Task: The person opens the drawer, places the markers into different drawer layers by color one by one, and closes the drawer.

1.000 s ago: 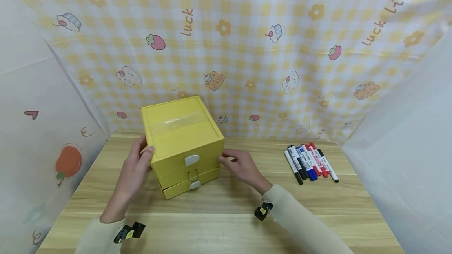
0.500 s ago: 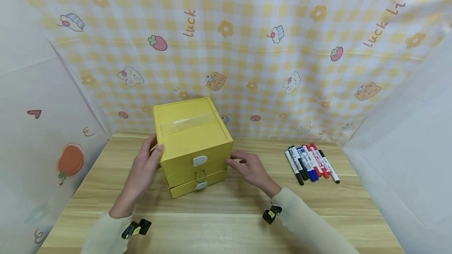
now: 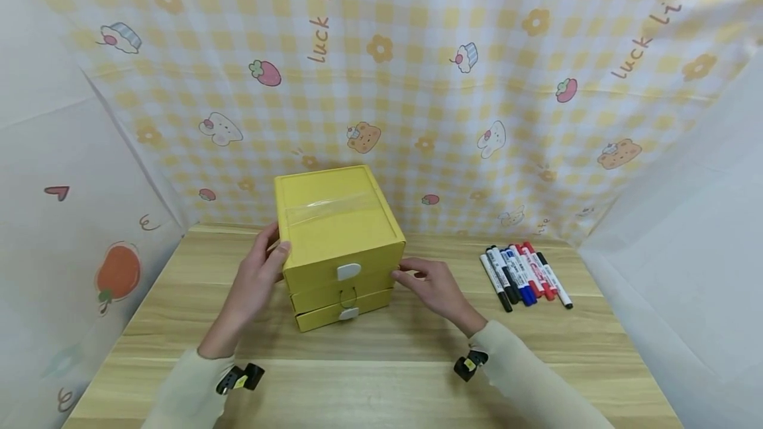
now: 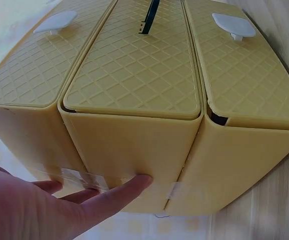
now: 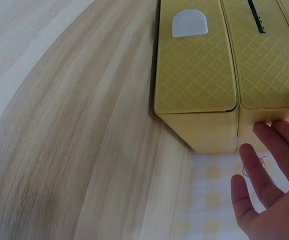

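A yellow box of stacked drawers [image 3: 334, 217] stands on the table, with white tabs on the top and bottom drawers and a dark loop handle [image 3: 348, 297] on the middle one. Clear tape crosses its top. Against the box's left side lies my left hand [image 3: 256, 280], thumb near the upper front edge. In the left wrist view its extended fingers [image 4: 119, 196] touch the side wall. My right hand [image 3: 435, 286] is at the opposite side; the right wrist view has its fingers [image 5: 279, 145] spread, some fingertips at the side wall, and the thumb by the front edge.
Several markers [image 3: 524, 275] with black, blue and red caps lie side by side on the wooden table [image 3: 381, 389], right of the box. A checkered curtain [image 3: 417, 98] hangs behind, and white sheets [image 3: 673, 230] flank the table.
The drawer box has slid to the right across the table and turned slightly, its front facing me more squarely. Both hands have moved right along with it. The markers lie as before.
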The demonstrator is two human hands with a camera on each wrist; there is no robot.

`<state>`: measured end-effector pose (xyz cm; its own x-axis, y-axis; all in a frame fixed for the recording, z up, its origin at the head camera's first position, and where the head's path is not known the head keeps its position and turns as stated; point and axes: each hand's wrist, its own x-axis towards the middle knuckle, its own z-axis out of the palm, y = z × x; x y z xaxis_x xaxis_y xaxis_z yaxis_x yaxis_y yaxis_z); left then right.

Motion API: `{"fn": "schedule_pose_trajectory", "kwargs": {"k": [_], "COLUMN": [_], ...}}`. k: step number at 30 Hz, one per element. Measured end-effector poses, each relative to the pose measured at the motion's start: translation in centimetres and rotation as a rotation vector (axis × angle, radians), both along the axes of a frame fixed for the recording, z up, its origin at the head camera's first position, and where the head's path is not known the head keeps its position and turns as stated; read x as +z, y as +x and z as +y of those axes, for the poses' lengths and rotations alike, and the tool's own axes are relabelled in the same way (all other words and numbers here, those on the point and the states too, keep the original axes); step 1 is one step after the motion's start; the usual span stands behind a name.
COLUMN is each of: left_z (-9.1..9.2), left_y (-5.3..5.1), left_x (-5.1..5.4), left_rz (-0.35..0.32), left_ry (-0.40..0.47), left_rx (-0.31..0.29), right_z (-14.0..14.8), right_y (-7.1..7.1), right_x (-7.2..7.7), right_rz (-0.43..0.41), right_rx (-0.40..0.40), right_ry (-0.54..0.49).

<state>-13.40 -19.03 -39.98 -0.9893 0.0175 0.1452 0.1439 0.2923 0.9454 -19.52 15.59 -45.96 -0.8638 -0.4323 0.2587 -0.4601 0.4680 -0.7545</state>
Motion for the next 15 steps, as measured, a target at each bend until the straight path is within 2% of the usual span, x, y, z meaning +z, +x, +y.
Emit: {"fn": "schedule_pose_trajectory", "kwargs": {"k": [7, 15], "left_z": [0.6, 1.3], "left_y": [-0.6, -1.6], "left_x": [-0.1, -0.2], "left_rz": [-0.006, -0.01], "left_ry": [0.01, 0.038], "left_rx": [-0.018, -0.066], "right_z": [1.1, 2.1], "right_y": [0.0, 0.3], "right_x": [0.2, 0.1], "right_rz": [-0.008, -0.043], "right_rx": [-0.012, -0.031], "right_ry": [0.01, -0.015]}}
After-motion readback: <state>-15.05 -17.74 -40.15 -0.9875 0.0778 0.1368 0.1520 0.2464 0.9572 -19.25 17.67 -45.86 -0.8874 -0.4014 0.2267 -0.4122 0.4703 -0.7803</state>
